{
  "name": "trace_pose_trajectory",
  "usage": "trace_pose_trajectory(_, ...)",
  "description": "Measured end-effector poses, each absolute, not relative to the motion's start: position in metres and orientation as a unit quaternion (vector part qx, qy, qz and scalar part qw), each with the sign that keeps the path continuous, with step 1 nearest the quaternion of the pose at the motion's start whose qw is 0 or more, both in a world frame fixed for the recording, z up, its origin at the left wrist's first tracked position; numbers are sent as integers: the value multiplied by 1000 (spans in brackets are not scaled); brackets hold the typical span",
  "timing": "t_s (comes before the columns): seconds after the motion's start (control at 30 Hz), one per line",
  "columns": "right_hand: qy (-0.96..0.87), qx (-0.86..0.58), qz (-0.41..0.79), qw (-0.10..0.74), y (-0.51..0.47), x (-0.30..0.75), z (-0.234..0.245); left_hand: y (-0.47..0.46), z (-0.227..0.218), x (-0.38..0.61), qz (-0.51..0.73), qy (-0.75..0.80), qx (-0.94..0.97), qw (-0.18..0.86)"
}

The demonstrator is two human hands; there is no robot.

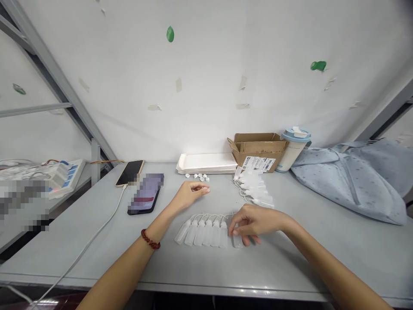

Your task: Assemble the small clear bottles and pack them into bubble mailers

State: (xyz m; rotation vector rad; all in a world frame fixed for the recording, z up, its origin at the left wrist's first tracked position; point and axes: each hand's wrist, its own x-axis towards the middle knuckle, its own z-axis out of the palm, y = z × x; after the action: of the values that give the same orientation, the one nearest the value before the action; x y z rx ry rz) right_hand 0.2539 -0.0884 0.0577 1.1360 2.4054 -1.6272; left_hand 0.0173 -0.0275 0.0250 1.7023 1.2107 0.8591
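Several small clear squeeze bottles (201, 232) lie side by side in a row on the grey table (290, 262). My right hand (250, 224) is at the right end of that row, fingers closed on one small bottle (238, 241) that rests on the table. My left hand (190, 193) is farther back, fingers curled and pinched on a small white cap, near several loose white caps (198, 176). A heap of more clear bottles (254, 187) lies behind my right hand.
White trays (208, 163), a cardboard box (258, 150) and a lidded cup (293, 150) stand by the wall. Two phones (145, 193) lie at the left, one on a cable. A blue cloth bag (351, 181) fills the right. A power strip (61, 172) sits far left.
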Motion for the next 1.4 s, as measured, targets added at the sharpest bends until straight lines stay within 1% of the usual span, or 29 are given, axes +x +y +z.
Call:
trace_pose_trajectory(0.13,764,371,-527,32,-86,257,56,-27,23,17,338,477,681,441)
trace_pose_trajectory(0.27,770,367,-521,21,-84,262,62,-28,22,17,337,459,689,449)
trace_pose_trajectory(0.33,778,367,-510,-10,-83,264,67,-29,24,18,337,459,681,461)
trace_pose_trajectory(0.47,803,376,-451,-103,-81,262,70,-33,31,22,344,471,655,480)
trace_pose_trajectory(0.63,809,406,-369,-209,-80,250,55,-39,37,25,352,459,642,503)
trace_pose_trajectory(0.77,806,408,-345,-254,-80,241,44,-41,36,26,333,437,647,529)
trace_pose_trajectory(0.97,814,399,-325,-270,-83,235,41,-45,35,30,334,395,650,557)
trace_pose_trajectory(1.13,817,398,-329,-256,-84,234,41,-47,38,32,339,387,660,548)
trace_pose_trajectory(1.4,808,396,-341,-272,-85,236,44,-50,38,33,304,388,679,544)
